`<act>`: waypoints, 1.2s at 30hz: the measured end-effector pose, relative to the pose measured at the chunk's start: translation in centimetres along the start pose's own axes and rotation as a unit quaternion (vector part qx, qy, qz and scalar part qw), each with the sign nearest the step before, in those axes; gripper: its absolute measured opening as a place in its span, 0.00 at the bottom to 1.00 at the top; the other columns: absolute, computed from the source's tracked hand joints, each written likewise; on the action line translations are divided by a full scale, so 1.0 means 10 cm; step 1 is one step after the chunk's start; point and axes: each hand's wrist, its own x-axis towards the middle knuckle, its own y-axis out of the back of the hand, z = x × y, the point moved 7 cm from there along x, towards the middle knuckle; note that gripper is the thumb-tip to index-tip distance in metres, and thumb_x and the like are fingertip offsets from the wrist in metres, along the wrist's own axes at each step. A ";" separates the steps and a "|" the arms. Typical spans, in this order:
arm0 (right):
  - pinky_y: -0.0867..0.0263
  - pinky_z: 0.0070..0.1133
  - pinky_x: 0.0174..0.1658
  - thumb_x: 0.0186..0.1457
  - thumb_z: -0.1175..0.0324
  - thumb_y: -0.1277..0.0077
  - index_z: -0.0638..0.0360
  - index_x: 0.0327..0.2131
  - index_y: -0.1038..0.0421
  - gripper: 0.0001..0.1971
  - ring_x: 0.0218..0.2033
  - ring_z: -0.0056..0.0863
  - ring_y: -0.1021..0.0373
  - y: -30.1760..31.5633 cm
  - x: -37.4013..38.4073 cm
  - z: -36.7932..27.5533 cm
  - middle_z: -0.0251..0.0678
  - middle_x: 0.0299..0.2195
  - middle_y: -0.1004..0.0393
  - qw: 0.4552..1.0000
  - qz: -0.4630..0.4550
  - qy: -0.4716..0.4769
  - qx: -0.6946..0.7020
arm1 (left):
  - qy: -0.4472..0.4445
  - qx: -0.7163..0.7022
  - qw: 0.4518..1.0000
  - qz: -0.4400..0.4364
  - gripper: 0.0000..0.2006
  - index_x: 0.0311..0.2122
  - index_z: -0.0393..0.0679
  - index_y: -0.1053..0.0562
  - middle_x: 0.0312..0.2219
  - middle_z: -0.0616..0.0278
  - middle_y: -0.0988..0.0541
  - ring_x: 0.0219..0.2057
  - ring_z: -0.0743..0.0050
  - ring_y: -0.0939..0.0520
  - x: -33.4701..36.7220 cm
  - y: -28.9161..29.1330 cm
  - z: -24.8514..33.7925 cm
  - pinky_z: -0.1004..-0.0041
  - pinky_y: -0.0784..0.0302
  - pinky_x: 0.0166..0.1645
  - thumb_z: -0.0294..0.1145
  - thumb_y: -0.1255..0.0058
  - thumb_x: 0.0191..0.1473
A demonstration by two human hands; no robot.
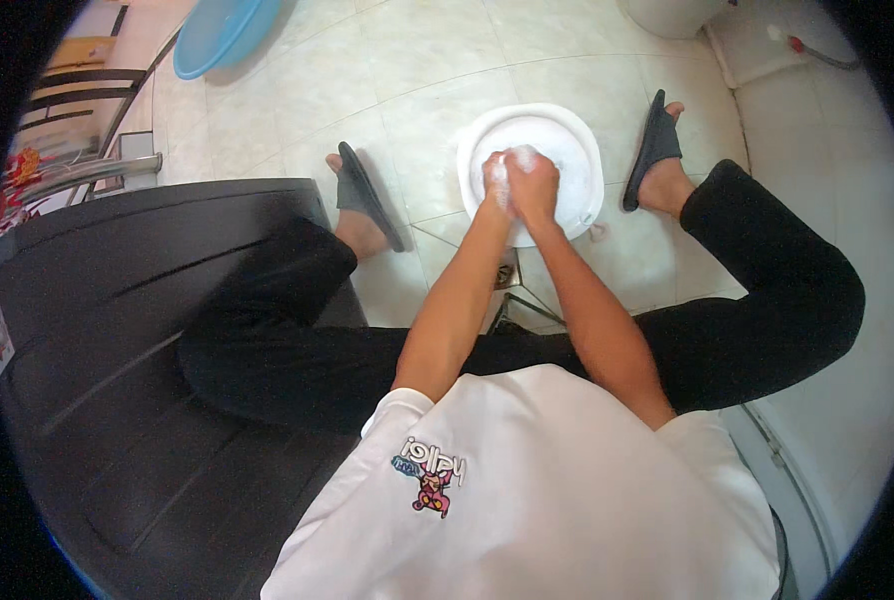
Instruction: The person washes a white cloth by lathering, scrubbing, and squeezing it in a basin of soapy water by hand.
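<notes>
A white basin (591, 160) with rounded corners stands on the tiled floor between my feet, with whitish, sudsy contents. Over its middle my left hand (498, 178) and my right hand (535, 187) are pressed together, fingers closed. White foam (523, 154) covers the knuckles and lies between the hands. Something white and wet shows between them, but whether it is cloth or only lather is too blurred to tell. Both forearms reach forward over my lap, and the palms are hidden.
A light blue basin (225, 35) stands at the far left. A dark ribbed panel (167, 230) lies close on my left, a white wall (817, 150) on my right. Grey slippers (369, 196) are on my feet. A floor drain (507, 272) sits just nearer than the white basin.
</notes>
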 end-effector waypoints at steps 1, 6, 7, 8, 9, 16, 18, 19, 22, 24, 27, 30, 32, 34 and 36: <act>0.33 0.34 0.33 0.49 0.60 0.47 0.67 0.27 0.25 0.15 0.27 0.46 0.27 -0.12 -0.21 -0.43 0.52 0.24 0.25 0.997 -0.055 0.002 0.061 | -0.009 -0.058 0.985 -0.161 0.19 0.38 0.44 0.30 0.35 0.58 0.24 0.35 0.59 0.24 0.03 0.23 0.19 0.61 0.29 0.47 0.50 0.65 0.58; 0.34 0.35 0.30 0.48 0.60 0.44 0.67 0.21 0.27 0.16 0.24 0.48 0.28 0.04 -0.20 -0.47 0.52 0.21 0.27 0.994 -0.074 0.066 0.035 | 0.128 -0.148 0.956 -0.219 0.21 0.34 0.45 0.29 0.32 0.56 0.23 0.31 0.57 0.23 -0.03 -0.06 -0.03 0.59 0.27 0.44 0.52 0.65 0.55; 0.35 0.36 0.30 0.47 0.60 0.44 0.67 0.21 0.28 0.16 0.23 0.49 0.29 0.03 -0.16 -0.51 0.52 0.20 0.28 0.995 -0.048 0.087 0.020 | 0.118 -0.145 0.958 -0.218 0.21 0.34 0.45 0.29 0.32 0.56 0.23 0.31 0.57 0.23 -0.06 -0.07 0.04 0.59 0.27 0.44 0.52 0.65 0.55; 0.35 0.37 0.30 0.47 0.59 0.44 0.67 0.20 0.28 0.17 0.23 0.50 0.30 0.00 -0.12 -0.56 0.52 0.20 0.28 0.993 -0.023 0.111 0.007 | 0.088 -0.137 0.962 -0.221 0.21 0.36 0.45 0.29 0.33 0.57 0.23 0.33 0.58 0.23 -0.09 -0.08 0.10 0.60 0.27 0.45 0.52 0.65 0.56; 0.36 0.37 0.30 0.47 0.59 0.43 0.67 0.19 0.28 0.17 0.23 0.51 0.30 -0.02 -0.06 -0.58 0.52 0.19 0.28 0.991 0.003 0.133 -0.008 | 0.062 -0.130 0.964 -0.223 0.21 0.38 0.44 0.28 0.34 0.57 0.22 0.35 0.59 0.22 -0.11 -0.10 0.16 0.61 0.27 0.45 0.51 0.66 0.56; 0.36 0.41 0.34 0.51 0.56 0.47 0.65 0.22 0.27 0.19 0.29 0.54 0.30 0.33 0.33 -0.06 0.55 0.24 0.27 0.994 0.090 0.033 -0.059 | -0.035 0.020 0.999 -0.017 0.20 0.48 0.41 0.29 0.41 0.59 0.23 0.41 0.67 0.23 -0.31 -0.31 -0.03 0.68 0.27 0.47 0.43 0.63 0.59; 0.36 0.40 0.34 0.51 0.55 0.48 0.64 0.21 0.26 0.18 0.27 0.53 0.30 0.32 0.24 0.01 0.55 0.23 0.28 0.998 0.056 -0.002 -0.022 | -0.024 0.054 0.998 -0.012 0.20 0.44 0.41 0.27 0.38 0.60 0.23 0.37 0.67 0.22 -0.29 -0.35 -0.11 0.67 0.25 0.44 0.45 0.64 0.60; 0.35 0.40 0.33 0.51 0.55 0.48 0.62 0.21 0.26 0.18 0.26 0.53 0.30 0.32 0.19 0.00 0.54 0.22 0.28 0.999 0.034 -0.014 -0.038 | -0.024 0.095 0.995 -0.015 0.20 0.43 0.42 0.28 0.38 0.59 0.23 0.38 0.65 0.23 -0.26 -0.35 -0.13 0.66 0.26 0.46 0.46 0.66 0.60; 0.32 0.34 0.31 0.45 0.56 0.44 0.60 0.23 0.25 0.15 0.25 0.46 0.27 -0.06 -0.36 -0.94 0.49 0.23 0.25 0.994 -0.099 0.054 0.011 | -0.039 0.030 0.998 -0.034 0.24 0.40 0.42 0.29 0.37 0.58 0.24 0.38 0.62 0.24 0.05 0.54 0.35 0.63 0.28 0.48 0.55 0.63 0.57; 0.35 0.36 0.30 0.46 0.59 0.44 0.64 0.22 0.26 0.15 0.24 0.49 0.29 0.15 -0.35 -0.66 0.52 0.22 0.27 0.995 -0.054 0.083 0.002 | 0.185 -0.182 0.861 -0.437 0.26 0.40 0.42 0.30 0.37 0.57 0.24 0.38 0.60 0.24 -0.32 -0.22 0.04 0.61 0.29 0.49 0.58 0.62 0.54; 0.37 0.38 0.30 0.47 0.61 0.44 0.67 0.21 0.27 0.15 0.24 0.51 0.31 0.13 -0.23 -0.66 0.55 0.22 0.28 0.994 -0.020 0.107 0.009 | 0.178 -0.140 0.909 -0.349 0.24 0.40 0.42 0.29 0.36 0.57 0.23 0.36 0.58 0.23 -0.34 -0.36 -0.03 0.61 0.28 0.47 0.55 0.64 0.56; 0.34 0.37 0.33 0.45 0.62 0.43 0.66 0.21 0.26 0.14 0.25 0.52 0.29 0.40 0.26 -0.04 0.55 0.23 0.27 0.995 0.063 -0.028 -0.069 | 0.137 -0.055 0.976 -0.161 0.23 0.50 0.41 0.32 0.44 0.56 0.25 0.44 0.59 0.24 -0.42 -0.55 -0.22 0.61 0.29 0.52 0.46 0.73 0.61; 0.34 0.39 0.34 0.46 0.63 0.45 0.64 0.22 0.26 0.12 0.28 0.52 0.28 0.56 0.42 0.13 0.53 0.25 0.26 0.991 0.096 -0.071 -0.062 | 0.081 -0.023 0.984 -0.158 0.23 0.52 0.42 0.34 0.46 0.56 0.25 0.47 0.60 0.25 -0.58 -0.76 -0.19 0.61 0.30 0.53 0.44 0.75 0.61; 0.35 0.40 0.34 0.47 0.63 0.46 0.66 0.23 0.26 0.13 0.28 0.52 0.29 0.61 0.34 0.08 0.53 0.25 0.26 0.993 0.105 -0.033 -0.050 | 0.061 0.067 0.995 -0.045 0.23 0.52 0.42 0.34 0.45 0.56 0.25 0.47 0.61 0.25 -0.63 -0.74 -0.15 0.62 0.30 0.53 0.44 0.74 0.61; 0.35 0.39 0.34 0.48 0.62 0.47 0.66 0.23 0.27 0.13 0.28 0.52 0.29 0.55 0.19 0.02 0.53 0.24 0.26 0.993 0.111 -0.044 -0.006 | 0.081 -0.046 0.988 -0.127 0.21 0.48 0.40 0.31 0.42 0.55 0.24 0.42 0.58 0.22 -0.60 -0.75 -0.17 0.63 0.26 0.50 0.42 0.71 0.61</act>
